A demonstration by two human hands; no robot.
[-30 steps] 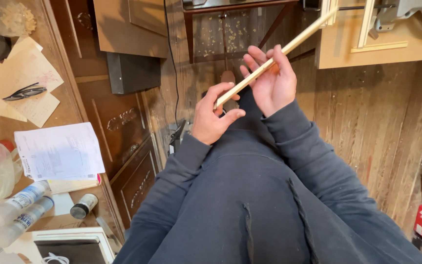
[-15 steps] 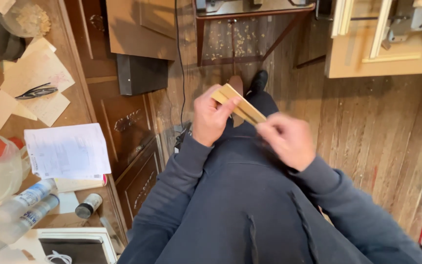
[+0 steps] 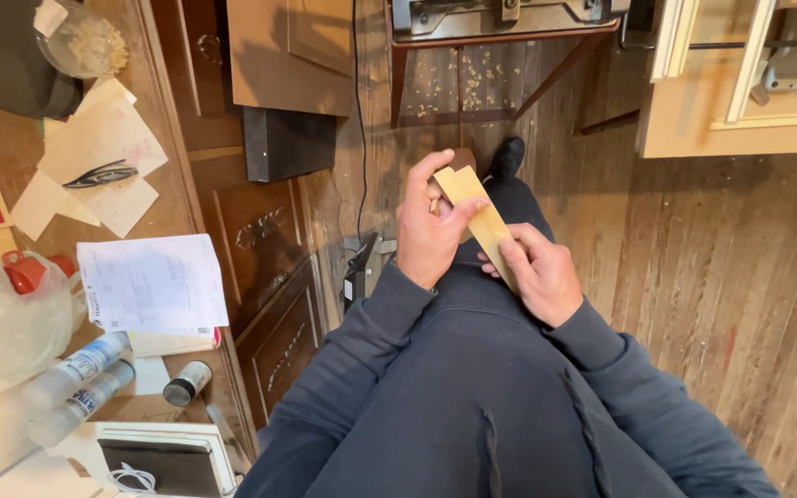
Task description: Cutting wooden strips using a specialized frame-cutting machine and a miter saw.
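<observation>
The left hand (image 3: 428, 231) has its grip closed round the upper end of a flat, pale wooden strip (image 3: 481, 219), thumb across the top face and fingers curled behind it. The right hand (image 3: 541, 272) closes on the lower end, fingers folded over the strip's edge, so the strip runs slantwise between the two hands, held in front of the body above the plank floor (image 3: 712, 267). Both arms wear dark blue sleeves. To the left stands a bench (image 3: 11, 157) carrying loose paper sheets (image 3: 151, 284), a pair of scissors (image 3: 99, 174), two clear bottles (image 3: 80, 378) and a small dark jar (image 3: 186, 383). A dark wooden cabinet (image 3: 265, 267) stands between the bench and the hands, with a black cord (image 3: 358, 138) hanging beside it.
</observation>
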